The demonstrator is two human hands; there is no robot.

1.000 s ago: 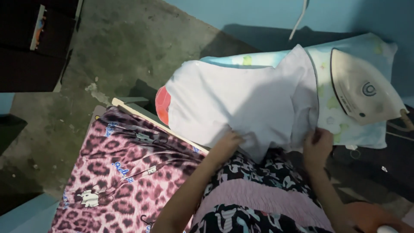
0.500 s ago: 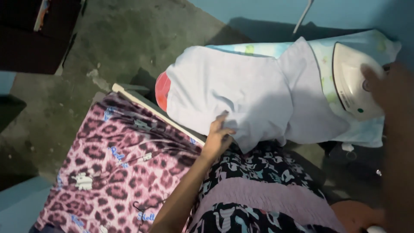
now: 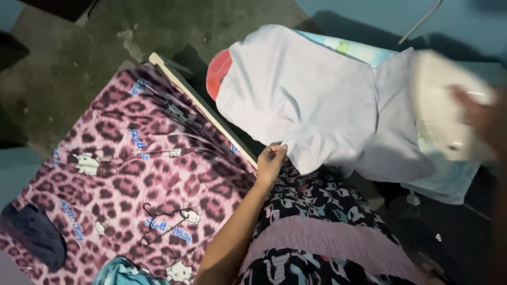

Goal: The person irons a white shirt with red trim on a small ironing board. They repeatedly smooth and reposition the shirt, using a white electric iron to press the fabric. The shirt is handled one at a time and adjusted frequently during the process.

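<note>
A white garment [image 3: 311,103] lies spread over a pillow-covered ironing surface [image 3: 449,177]. My left hand [image 3: 271,161] pinches the garment's near lower edge with closed fingers. My right hand [image 3: 483,116] is at the far right, blurred, gripping the cream-coloured clothes iron [image 3: 446,113] that rests tilted over the garment's right end. A red round object [image 3: 217,71] peeks out from under the garment's left side.
A pink leopard-print cloth [image 3: 132,179] covers a surface at the left, with a pale wooden edge [image 3: 203,108] along it. Dark concrete floor [image 3: 105,31] lies beyond. My patterned black and pink clothing [image 3: 322,221] fills the bottom middle. A white cord [image 3: 420,21] hangs against the blue wall.
My right hand left the garment's edge, reached right and took hold of the iron. My left hand shifted from lying flat on the cloth to pinching its lower edge. The view swung left.
</note>
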